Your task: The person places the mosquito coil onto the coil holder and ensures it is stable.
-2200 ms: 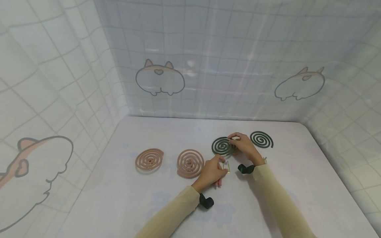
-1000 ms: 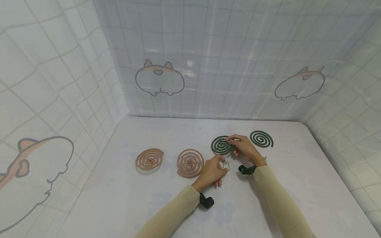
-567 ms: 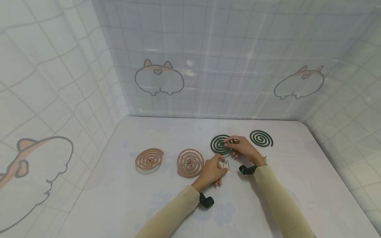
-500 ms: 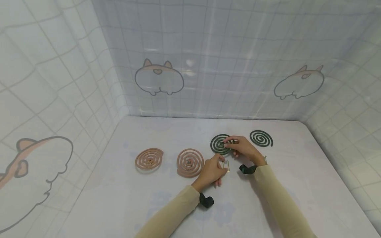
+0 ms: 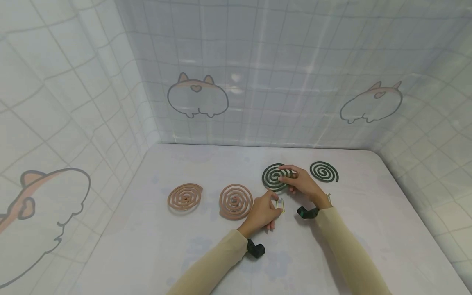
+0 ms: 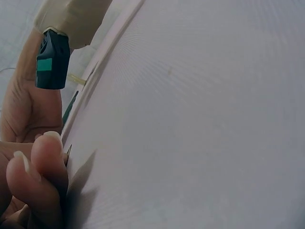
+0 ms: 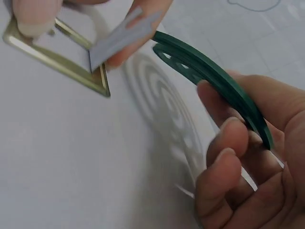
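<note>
My right hand point(image 5: 305, 183) grips a dark green mosquito coil point(image 5: 270, 179) by its right side, fingers reaching over the spiral. In the right wrist view the green coil point(image 7: 217, 78) is tilted and raised off the table, its shadow below. My left hand point(image 5: 261, 211) pinches a small brass-coloured metal coil stand point(image 7: 57, 71) lying on the table, just in front of that coil. The stand's silvery tab point(image 7: 121, 40) sticks up from one side. In the left wrist view, curled fingertips of the left hand point(image 6: 40, 174) hide most of the stand.
Two brown mosquito coils, one at far left point(image 5: 185, 197) and one beside the left hand point(image 5: 236, 202), sit on the white table. Another green coil point(image 5: 323, 172) lies behind the right hand. A second small stand point(image 5: 329, 198) shows partly behind the right wrist.
The right thumb and fingers have shifted further in over the green coil. The coil has moved slightly left, then back right and away. The left hand keeps still on the stand.
</note>
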`<state>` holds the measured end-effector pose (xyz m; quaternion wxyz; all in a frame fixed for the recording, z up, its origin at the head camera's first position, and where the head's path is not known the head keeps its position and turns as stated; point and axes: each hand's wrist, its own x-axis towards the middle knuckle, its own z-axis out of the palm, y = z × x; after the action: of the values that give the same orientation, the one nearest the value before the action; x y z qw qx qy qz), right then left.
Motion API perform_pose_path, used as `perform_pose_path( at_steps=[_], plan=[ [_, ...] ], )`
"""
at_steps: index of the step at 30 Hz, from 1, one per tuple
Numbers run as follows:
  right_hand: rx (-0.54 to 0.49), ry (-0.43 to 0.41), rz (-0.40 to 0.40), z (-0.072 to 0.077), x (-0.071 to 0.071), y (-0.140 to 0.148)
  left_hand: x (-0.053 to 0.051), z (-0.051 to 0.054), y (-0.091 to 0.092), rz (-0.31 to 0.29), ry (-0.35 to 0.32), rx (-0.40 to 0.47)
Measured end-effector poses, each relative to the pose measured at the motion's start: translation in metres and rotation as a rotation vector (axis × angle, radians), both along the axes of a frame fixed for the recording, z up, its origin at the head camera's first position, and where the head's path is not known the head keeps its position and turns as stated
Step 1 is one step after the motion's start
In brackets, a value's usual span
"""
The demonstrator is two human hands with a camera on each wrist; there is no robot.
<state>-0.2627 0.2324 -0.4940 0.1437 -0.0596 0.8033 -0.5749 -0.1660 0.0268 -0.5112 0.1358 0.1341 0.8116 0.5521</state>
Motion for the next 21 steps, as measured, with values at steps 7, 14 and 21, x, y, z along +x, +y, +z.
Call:
perform_pose_path(
  at_steps=[7,14,21],
  plan=[
    [-0.021,0.016,-0.055,0.004,0.01,0.0,0.001,0.0,0.001,0.01,0.004,0.003],
    [-0.101,0.023,-0.085,0.012,0.021,-0.002,0.001,0.0,0.003,0.03,0.012,-0.014],
    [-0.14,0.027,-0.085,0.014,0.033,-0.001,0.001,0.001,0.004,0.041,0.022,-0.024]
  ],
)
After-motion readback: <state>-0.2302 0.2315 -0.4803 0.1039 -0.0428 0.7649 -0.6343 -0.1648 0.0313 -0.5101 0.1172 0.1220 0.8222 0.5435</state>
